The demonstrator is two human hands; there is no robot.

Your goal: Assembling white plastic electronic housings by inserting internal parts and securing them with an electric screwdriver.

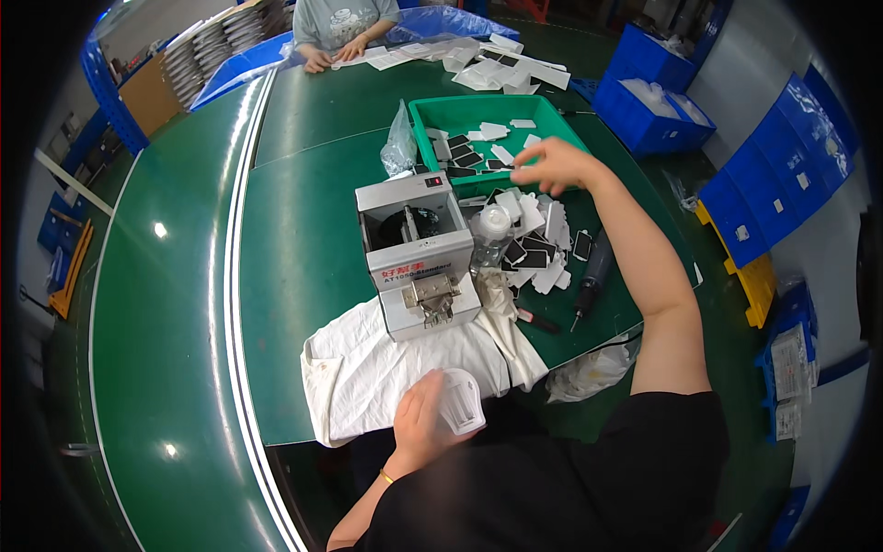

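Note:
My left hand (418, 425) is closed on a white plastic casing (463, 403), rounded at one end, low over a white cloth (354, 373) at the table's near edge. My right hand (556, 166) reaches over the near right rim of a green bin (575, 138), its fingers apart and nothing visible in them. Small white and black flat pieces (467, 159) lie inside that bin. More such pieces (543, 244) are heaped on the table just below my right hand. Between my hands stands a grey metal screw feeder (416, 241) with an open top, resting partly on the cloth.
A clear bottle (494, 235) stands beside the feeder. An electric screwdriver (593, 281) and a red-and-black tool (538, 320) lie to its right. A plastic bag (399, 145) touches the bin. Across the table, a person (345, 37) handles white sheets. Blue crates (644, 110) stand at right.

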